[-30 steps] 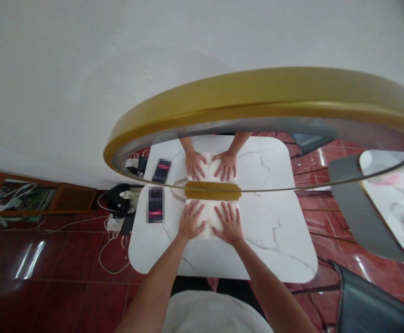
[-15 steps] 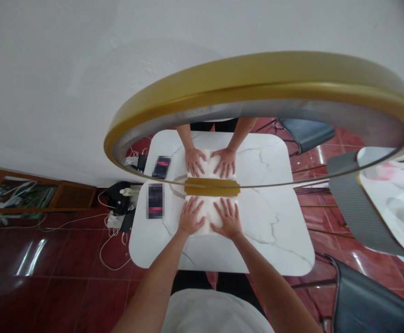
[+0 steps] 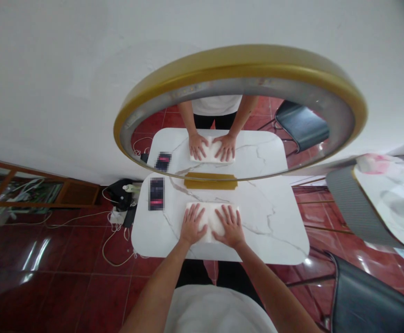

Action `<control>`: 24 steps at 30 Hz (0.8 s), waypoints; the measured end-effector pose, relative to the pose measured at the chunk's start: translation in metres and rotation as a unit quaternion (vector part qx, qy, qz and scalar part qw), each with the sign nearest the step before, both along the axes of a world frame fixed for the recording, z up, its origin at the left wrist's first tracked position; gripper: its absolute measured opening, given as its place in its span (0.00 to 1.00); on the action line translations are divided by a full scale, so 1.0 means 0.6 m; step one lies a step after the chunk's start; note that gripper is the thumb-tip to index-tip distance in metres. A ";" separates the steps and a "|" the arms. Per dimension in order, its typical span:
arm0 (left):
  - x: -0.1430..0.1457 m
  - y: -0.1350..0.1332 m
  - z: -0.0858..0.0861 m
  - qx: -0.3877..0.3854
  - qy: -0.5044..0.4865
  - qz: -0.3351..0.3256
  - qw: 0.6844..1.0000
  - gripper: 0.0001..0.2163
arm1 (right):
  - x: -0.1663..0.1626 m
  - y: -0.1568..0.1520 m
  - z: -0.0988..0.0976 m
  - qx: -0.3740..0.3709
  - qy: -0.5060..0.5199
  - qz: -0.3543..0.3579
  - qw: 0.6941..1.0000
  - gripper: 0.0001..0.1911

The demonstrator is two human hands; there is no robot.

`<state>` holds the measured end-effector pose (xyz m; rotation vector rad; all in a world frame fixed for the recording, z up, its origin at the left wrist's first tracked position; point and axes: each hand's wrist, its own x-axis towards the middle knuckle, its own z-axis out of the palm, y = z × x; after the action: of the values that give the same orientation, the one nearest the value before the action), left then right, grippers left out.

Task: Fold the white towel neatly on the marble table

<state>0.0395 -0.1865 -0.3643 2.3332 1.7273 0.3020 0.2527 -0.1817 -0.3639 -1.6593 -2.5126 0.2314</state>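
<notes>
- Left hand (image 3: 192, 225): palm down, fingers spread, flat on the left part of the pad, gripping nothing.
- Right hand (image 3: 229, 226): likewise flat and splayed on the right part; the two hands are apart, thumbs pointing inward.
- Pad (image 3: 209, 212): white, soft-looking, roughly rectangular, lying on the table under both hands, near the middle.
- Table (image 3: 278, 245): smooth white top, grey marble-like veins, rounded corners.
- Mirror (image 3: 257, 152): round, with a thick gold rim, at the far side, reflecting hands and pad.
- Base (image 3: 211, 181): gold, flat, beyond the pad.
- Floor (image 3: 73, 296): glossy red tiles.
- Chair (image 3: 371, 296): dark, smooth, near right.
</notes>
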 end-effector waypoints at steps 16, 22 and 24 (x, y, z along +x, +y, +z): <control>0.071 -0.107 0.019 -0.015 -0.006 -0.060 0.998 0.29 | 0.030 -0.127 0.012 -0.029 -0.008 0.023 0.999 0.43; 0.065 -0.098 0.015 -0.013 -0.007 -0.039 0.999 0.29 | 0.014 -0.120 0.003 -0.022 -0.010 0.013 1.000 0.44; 0.051 -0.097 0.015 -0.014 -0.007 -0.032 0.999 0.29 | 0.002 -0.116 0.004 -0.024 -0.006 0.019 1.000 0.44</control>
<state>0.0703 -0.2445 -0.3552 2.3551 1.6364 0.2801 0.2538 -0.2510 -0.3613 -1.6357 -2.5696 0.2893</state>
